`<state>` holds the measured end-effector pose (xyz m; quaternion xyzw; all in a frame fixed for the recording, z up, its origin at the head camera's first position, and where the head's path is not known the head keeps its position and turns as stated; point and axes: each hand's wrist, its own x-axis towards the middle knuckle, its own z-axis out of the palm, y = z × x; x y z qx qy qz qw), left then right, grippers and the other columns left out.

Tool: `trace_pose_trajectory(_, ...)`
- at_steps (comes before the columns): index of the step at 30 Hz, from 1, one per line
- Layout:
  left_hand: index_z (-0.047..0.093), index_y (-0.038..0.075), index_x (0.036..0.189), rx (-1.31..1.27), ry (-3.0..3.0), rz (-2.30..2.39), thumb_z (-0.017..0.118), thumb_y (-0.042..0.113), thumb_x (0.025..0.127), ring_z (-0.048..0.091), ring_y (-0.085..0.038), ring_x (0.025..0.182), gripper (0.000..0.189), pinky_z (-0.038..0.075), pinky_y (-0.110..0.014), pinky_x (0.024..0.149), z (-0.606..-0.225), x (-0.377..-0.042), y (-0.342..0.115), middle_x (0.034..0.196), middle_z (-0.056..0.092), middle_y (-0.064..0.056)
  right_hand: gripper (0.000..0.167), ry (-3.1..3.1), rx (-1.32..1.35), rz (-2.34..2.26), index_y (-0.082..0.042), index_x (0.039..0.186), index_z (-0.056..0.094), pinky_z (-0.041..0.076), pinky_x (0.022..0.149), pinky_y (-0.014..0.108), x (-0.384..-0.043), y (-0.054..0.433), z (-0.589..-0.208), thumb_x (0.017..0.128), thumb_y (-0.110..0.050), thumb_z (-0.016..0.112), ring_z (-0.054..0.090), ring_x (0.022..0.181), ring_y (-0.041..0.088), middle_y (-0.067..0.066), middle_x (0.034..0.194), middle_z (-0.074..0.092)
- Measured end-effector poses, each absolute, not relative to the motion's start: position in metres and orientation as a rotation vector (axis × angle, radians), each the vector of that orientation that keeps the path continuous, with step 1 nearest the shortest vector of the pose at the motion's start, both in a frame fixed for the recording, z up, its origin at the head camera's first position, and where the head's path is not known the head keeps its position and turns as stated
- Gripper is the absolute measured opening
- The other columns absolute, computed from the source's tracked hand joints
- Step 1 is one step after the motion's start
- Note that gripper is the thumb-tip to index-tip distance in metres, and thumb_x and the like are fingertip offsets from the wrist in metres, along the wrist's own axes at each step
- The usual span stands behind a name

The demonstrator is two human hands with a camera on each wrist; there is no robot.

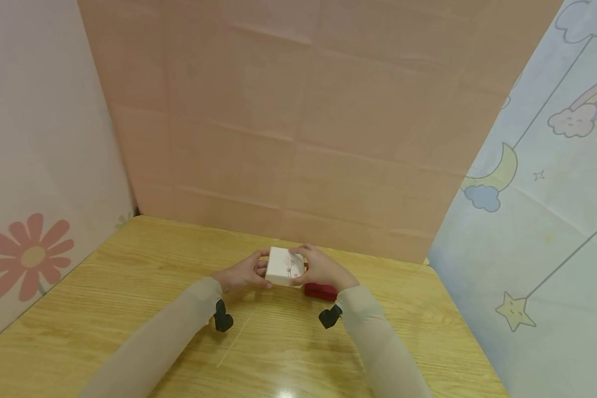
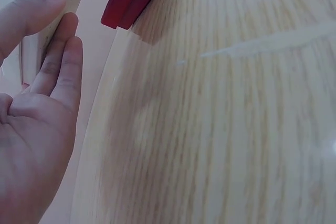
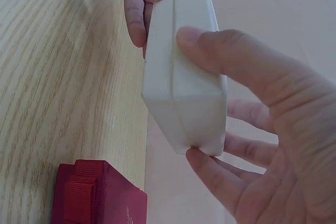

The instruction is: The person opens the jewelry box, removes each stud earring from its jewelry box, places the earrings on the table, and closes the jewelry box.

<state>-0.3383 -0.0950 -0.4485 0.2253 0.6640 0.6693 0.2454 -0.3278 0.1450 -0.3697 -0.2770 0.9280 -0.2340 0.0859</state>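
A small white lidded box [image 1: 280, 262], printed with a thin flowering twig on top, is held above the table between both hands. My left hand [image 1: 241, 275] grips its left end, thumb on the near side and fingers beneath and behind. From the right, my right hand [image 1: 324, 270] pinches the lid part; its thumb presses the near side in the right wrist view, with fingers at the end and far side. A seam runs round the box [image 3: 181, 77] between lid and base. What is inside cannot be seen.
A dark red box [image 1: 320, 292] with a ribbed ribbon band [image 3: 81, 195] lies on the wooden table [image 1: 268, 354], just below my right hand. An orange-brown sheet [image 1: 298, 127] hangs behind the table, and patterned sheets stand on both sides.
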Motion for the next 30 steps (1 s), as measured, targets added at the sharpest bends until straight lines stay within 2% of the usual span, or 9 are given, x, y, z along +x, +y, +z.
trace_pose_trajectory(12, 0.011, 0.007, 0.150, 0.633, 1.816, 1.831, 0.071, -0.006, 0.082, 0.057, -0.025, 0.121, 0.092, 0.052, -0.031, 0.089, -0.4467, -0.3383, -0.0952, 0.144, 0.043, -0.025, 0.084, 2.725, -0.829, -0.786, -0.009, 0.145, 0.042, 0.051, 0.089, 0.036, -0.3321, 0.1471, -0.3738, 0.074, -0.028, 0.084, 0.055, 0.102, 0.021, 0.011, 0.142, 0.041)
trace_pose_trajectory(17, 0.010, 0.006, 0.150, 0.632, 1.817, 1.823, 0.071, -0.005, 0.083, 0.056, -0.025, 0.122, 0.091, 0.051, -0.032, 0.090, -0.4483, -0.3389, -0.0957, 0.144, 0.042, -0.025, 0.087, 2.743, -0.827, -0.738, -0.009, 0.145, 0.042, 0.048, 0.093, 0.040, -0.3337, 0.1454, -0.3758, 0.072, -0.027, 0.086, 0.053, 0.107, 0.023, 0.013, 0.142, 0.040)
trace_pose_trajectory(22, 0.009, 0.007, 0.150, 0.620, 1.806, 1.827, 0.069, -0.007, 0.083, 0.054, -0.027, 0.123, 0.091, 0.051, -0.032, 0.090, -0.4490, -0.3381, -0.0952, 0.146, 0.040, -0.026, 0.090, 2.760, -0.828, -0.708, -0.008, 0.145, 0.042, 0.043, 0.098, 0.043, -0.3330, 0.1440, -0.3761, 0.070, -0.031, 0.087, 0.050, 0.113, 0.023, 0.011, 0.143, 0.042)
trace_pose_trajectory(30, 0.009, 0.005, 0.150, 0.639, 1.802, 1.823, 0.067, -0.009, 0.083, 0.054, -0.028, 0.124, 0.089, 0.051, -0.032, 0.089, -0.4487, -0.3374, -0.0949, 0.146, 0.038, -0.028, 0.091, 2.778, -0.816, -0.710, -0.009, 0.145, 0.044, 0.045, 0.096, 0.043, -0.3317, 0.1446, -0.3776, 0.069, -0.036, 0.087, 0.051, 0.110, 0.022, 0.009, 0.141, 0.045)
